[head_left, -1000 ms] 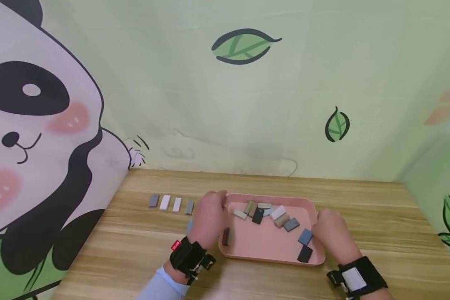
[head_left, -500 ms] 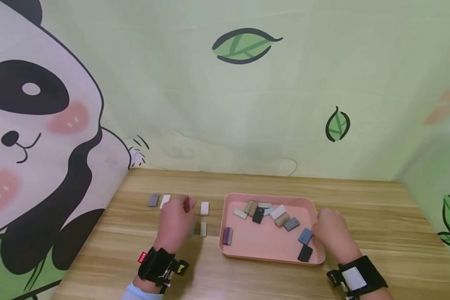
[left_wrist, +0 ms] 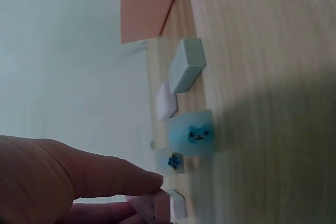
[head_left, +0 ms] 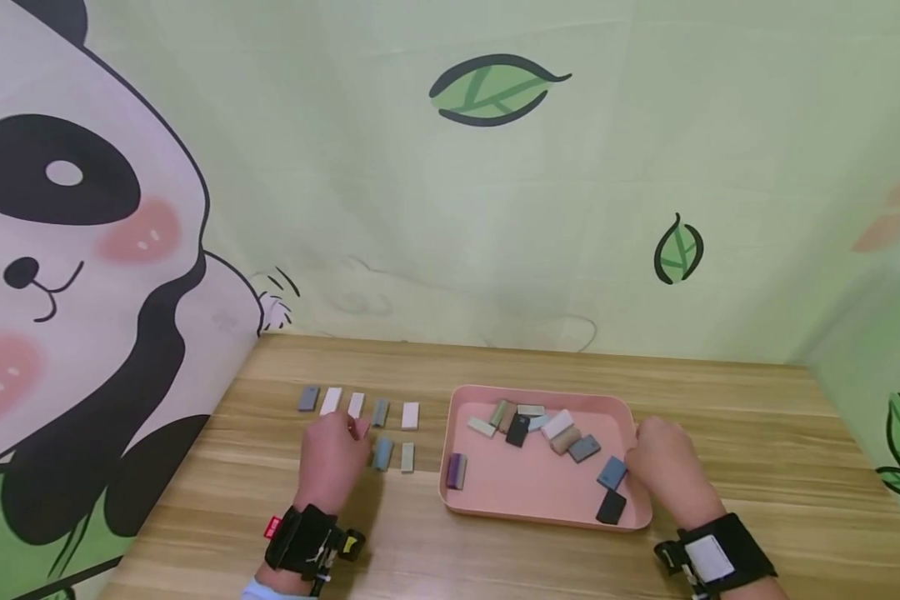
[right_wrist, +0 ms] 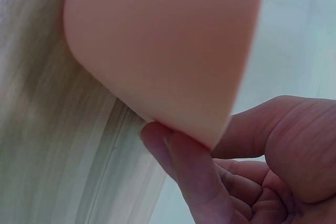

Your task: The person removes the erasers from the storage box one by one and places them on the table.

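Note:
My left hand (head_left: pixel 332 454) pinches a small pink block (left_wrist: pixel 156 206) between thumb and fingers, just in front of the row of blocks on the table. In the left wrist view, a pale blue block (left_wrist: pixel 193 132) with a printed cartoon face stands beyond the thumb, near a grey-white block (left_wrist: pixel 187 65). At the right, my right hand (head_left: pixel 666 467) grips the side of the pink tray (head_left: pixel 540 518), thumb and fingers on either side of its wall in the right wrist view. Several small blocks lie in the tray, among them a purple one (head_left: pixel 453 471) and a black one (head_left: pixel 611 506).
To the tray's left, a back row on the wooden table (head_left: pixel 217 517) includes a slate block (head_left: pixel 308 398) and a white block (head_left: pixel 410 416). A pale grey-green block (head_left: pixel 407 457) lies in front of them. A printed cloth wall (head_left: pixel 345 167) rises behind the table.
My left hand has moved left from the tray's left rim, carrying the pink block, then slightly nearer the front, uncovering blocks in the rows. My right hand stays on the tray.

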The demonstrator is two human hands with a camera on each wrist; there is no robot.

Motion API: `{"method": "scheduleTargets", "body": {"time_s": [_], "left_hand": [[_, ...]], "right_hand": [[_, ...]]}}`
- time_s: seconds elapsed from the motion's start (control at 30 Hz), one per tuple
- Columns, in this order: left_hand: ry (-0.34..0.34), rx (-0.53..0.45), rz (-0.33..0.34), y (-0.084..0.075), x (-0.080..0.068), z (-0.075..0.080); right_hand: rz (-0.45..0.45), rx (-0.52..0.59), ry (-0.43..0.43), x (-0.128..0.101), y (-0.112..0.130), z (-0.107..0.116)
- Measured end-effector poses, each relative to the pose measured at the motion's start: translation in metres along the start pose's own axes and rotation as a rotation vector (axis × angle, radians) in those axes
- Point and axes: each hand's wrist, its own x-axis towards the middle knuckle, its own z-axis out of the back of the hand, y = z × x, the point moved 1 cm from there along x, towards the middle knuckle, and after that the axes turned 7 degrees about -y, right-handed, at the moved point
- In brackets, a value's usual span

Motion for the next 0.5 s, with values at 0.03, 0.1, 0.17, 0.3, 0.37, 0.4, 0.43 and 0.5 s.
{"method": "scheduleTargets", "body": {"time_s": [0.03,0.1,0.17,0.3,0.37,0.4,0.43,0.5], "left_hand": [[0.016,0.003,0.01,0.0008,-0.0005,-0.001],[0.05,-0.001,0.037,0.0018,-0.0013,-0.0027],[0.079,-0.002,0.061,0.0028,-0.0019,-0.0047],[0.094,0.018,0.064,0.0045,-0.0019,-0.0088],[0.093,0.03,0.061,0.0055,-0.0019,-0.0102],[0.09,0.04,0.058,0.0057,-0.0018,-0.0104],[0.089,0.048,0.055,0.006,-0.0017,-0.0107],[0.095,0.062,0.06,0.0065,-0.0015,-0.0109]], "right_hand": [[-0.002,0.003,0.002,0.0,0.0,0.0001],[-0.003,0.001,0.001,-0.0003,0.0001,0.0002],[-0.006,0.001,0.005,-0.0007,0.0003,0.0005],[-0.01,-0.003,0.01,-0.0014,0.0012,0.0013],[-0.008,-0.007,0.009,-0.0014,0.0018,0.0018],[-0.007,-0.008,0.007,-0.0013,0.002,0.002],[-0.007,-0.009,0.006,-0.0013,0.0022,0.0022],[-0.008,-0.008,0.005,-0.0012,0.0022,0.0026]]}}
